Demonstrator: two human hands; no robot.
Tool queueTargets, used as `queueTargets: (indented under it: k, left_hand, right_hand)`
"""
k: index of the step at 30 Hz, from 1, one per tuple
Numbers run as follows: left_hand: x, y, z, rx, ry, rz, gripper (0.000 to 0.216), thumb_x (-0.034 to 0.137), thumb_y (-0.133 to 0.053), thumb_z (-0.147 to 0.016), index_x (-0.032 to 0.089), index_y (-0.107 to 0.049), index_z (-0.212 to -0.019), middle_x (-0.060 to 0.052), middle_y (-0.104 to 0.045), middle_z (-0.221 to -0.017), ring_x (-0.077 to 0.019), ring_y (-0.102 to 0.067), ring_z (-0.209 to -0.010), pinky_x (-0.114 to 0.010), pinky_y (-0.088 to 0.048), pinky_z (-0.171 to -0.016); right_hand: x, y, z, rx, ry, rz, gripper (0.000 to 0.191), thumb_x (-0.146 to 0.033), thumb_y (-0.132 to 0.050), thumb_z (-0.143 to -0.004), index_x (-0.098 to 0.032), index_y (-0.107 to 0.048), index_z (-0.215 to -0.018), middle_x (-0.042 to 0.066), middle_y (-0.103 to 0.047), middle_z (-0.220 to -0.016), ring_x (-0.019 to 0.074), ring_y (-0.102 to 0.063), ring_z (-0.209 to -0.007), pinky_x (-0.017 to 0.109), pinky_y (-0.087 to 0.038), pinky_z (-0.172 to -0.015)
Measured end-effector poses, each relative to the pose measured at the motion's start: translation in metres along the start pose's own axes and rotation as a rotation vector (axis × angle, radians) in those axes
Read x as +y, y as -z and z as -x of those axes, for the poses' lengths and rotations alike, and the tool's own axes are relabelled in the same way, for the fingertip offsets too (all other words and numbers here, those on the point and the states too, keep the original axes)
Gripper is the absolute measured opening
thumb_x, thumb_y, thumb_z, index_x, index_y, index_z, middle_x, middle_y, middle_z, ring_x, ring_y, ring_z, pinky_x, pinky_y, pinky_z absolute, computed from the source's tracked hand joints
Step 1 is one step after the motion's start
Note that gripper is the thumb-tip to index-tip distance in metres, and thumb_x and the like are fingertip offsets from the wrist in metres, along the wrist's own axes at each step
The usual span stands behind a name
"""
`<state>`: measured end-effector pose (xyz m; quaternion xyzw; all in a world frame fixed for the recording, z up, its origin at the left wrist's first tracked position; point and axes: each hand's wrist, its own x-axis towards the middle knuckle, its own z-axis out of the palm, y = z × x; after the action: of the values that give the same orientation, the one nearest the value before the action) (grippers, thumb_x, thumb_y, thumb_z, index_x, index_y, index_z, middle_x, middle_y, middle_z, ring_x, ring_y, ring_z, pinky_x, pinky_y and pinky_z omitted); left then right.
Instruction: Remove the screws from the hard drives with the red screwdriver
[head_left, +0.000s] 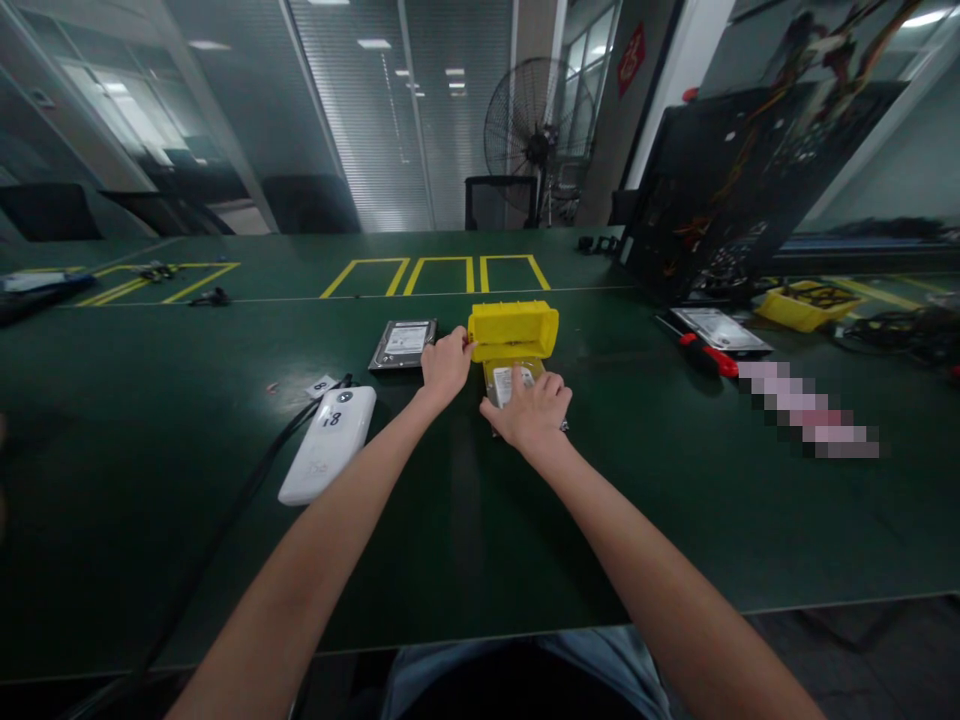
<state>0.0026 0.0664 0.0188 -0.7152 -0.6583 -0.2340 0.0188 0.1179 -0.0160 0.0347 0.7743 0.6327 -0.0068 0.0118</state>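
A yellow plastic case stands with its lid raised in the middle of the table. My left hand is closed, its fingertips pinching the left edge of that case. Just in front of the lid lies a hard drive with a white label, partly over the case's lower part. Across it spreads my right hand, thumb on the left side and fingers on the right, gripping it; much of the drive is hidden beneath the palm. Another hard drive rests flat on the table, left of my left hand.
A white device with a black cable lies left of my left forearm. To the right are a red-handled screwdriver, a further hard drive, a yellow tray and a large black computer case. Yellow tape squares mark the table's far side.
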Motion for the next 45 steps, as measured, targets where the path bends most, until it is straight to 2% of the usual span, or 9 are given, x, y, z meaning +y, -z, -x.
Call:
queueTargets:
  k: [12,15,18,20,22,26,32,39,45]
  left_hand:
    - [0.001,0.0,0.001,-0.045,0.005,0.025,0.017,0.032,-0.042,-0.095,0.02,-0.053,-0.102,-0.008,-0.067,-0.106,-0.0244,-0.063,-0.098,-0.038,-0.045,-0.084]
    - [0.001,0.006,0.0,-0.104,0.02,0.044,0.028,0.037,-0.05,-0.091,0.017,-0.047,-0.111,-0.012,-0.065,-0.109,-0.0276,-0.062,-0.1,-0.039,-0.046,-0.083]
    - [0.004,0.022,0.002,-0.067,0.045,0.065,0.045,0.041,-0.055,-0.087,0.012,-0.04,-0.117,-0.017,-0.06,-0.113,-0.029,-0.061,-0.101,-0.038,-0.047,-0.08]
    - [0.009,0.033,0.007,-0.027,0.036,0.039,0.037,0.039,-0.054,-0.088,0.013,-0.042,-0.111,-0.017,-0.059,-0.11,-0.0295,-0.06,-0.1,-0.038,-0.047,-0.079]
    - [0.014,0.039,0.014,-0.129,-0.033,0.053,0.028,0.037,-0.052,-0.088,0.015,-0.045,-0.103,-0.014,-0.061,-0.102,-0.0283,-0.061,-0.096,-0.038,-0.046,-0.079]
    - [0.015,0.025,0.029,-0.215,-0.157,0.21,0.033,0.044,-0.054,-0.086,0.018,-0.043,-0.104,-0.011,-0.053,-0.112,-0.0252,-0.055,-0.103,-0.037,-0.046,-0.084]
    - [0.002,-0.007,0.038,0.057,-0.072,0.343,0.027,0.038,-0.052,-0.088,0.018,-0.041,-0.104,-0.008,-0.051,-0.108,-0.0192,-0.051,-0.105,-0.033,-0.042,-0.09]
    - [0.001,-0.006,0.048,-0.122,-0.192,0.315,0.049,0.05,-0.051,-0.086,0.021,-0.042,-0.124,-0.009,-0.048,-0.132,-0.0262,-0.043,-0.123,-0.043,-0.034,-0.098]
    - [0.0,-0.01,0.045,-0.233,-0.178,0.306,0.062,0.055,-0.044,-0.087,0.019,-0.033,-0.137,-0.012,-0.045,-0.14,-0.0277,-0.04,-0.129,-0.045,-0.029,-0.103]
  right_hand:
    - [0.025,0.008,0.02,-0.08,0.163,-0.068,0.105,-0.086,-0.024,-0.069,-0.016,-0.023,-0.148,0.025,-0.029,-0.145,0.0443,-0.03,-0.129,0.05,-0.03,-0.094]
    - [0.062,0.0,0.031,-0.083,0.335,-0.164,0.101,-0.086,-0.024,-0.069,-0.023,-0.02,-0.149,0.019,-0.019,-0.152,0.0432,-0.026,-0.132,0.054,-0.027,-0.1]
    - [0.119,-0.013,0.023,0.056,0.399,-0.267,0.078,-0.071,-0.024,-0.084,-0.024,-0.029,-0.146,0.01,-0.024,-0.152,0.0332,-0.023,-0.135,0.048,-0.027,-0.105]
    - [0.164,-0.02,0.005,0.197,0.301,-0.275,0.066,-0.061,-0.036,-0.087,-0.021,-0.041,-0.139,0.011,-0.032,-0.147,0.032,-0.024,-0.133,0.046,-0.027,-0.105]
    - [0.205,-0.024,-0.019,0.349,0.161,-0.234,0.056,-0.048,-0.045,-0.087,-0.013,-0.049,-0.131,0.017,-0.04,-0.138,0.0315,-0.029,-0.129,0.045,-0.025,-0.105]
    - [0.258,-0.028,-0.058,0.532,-0.144,-0.144,0.06,-0.044,-0.04,-0.088,-0.008,-0.04,-0.136,0.025,-0.037,-0.135,0.038,-0.027,-0.125,0.049,-0.027,-0.095]
    - [0.265,-0.041,-0.082,0.55,-0.19,-0.015,0.061,-0.044,-0.033,-0.091,-0.005,-0.035,-0.138,0.028,-0.042,-0.126,0.0412,-0.033,-0.118,0.049,-0.023,-0.087]
    - [0.261,-0.039,-0.095,0.551,-0.078,-0.018,0.051,-0.039,-0.032,-0.092,-0.007,-0.05,-0.127,0.024,-0.042,-0.122,0.0342,-0.037,-0.116,0.039,-0.026,-0.088]
    - [0.263,-0.036,-0.106,0.458,-0.106,-0.137,0.061,-0.047,-0.035,-0.09,-0.003,-0.046,-0.131,0.028,-0.044,-0.12,0.0341,-0.051,-0.103,0.039,-0.032,-0.073]
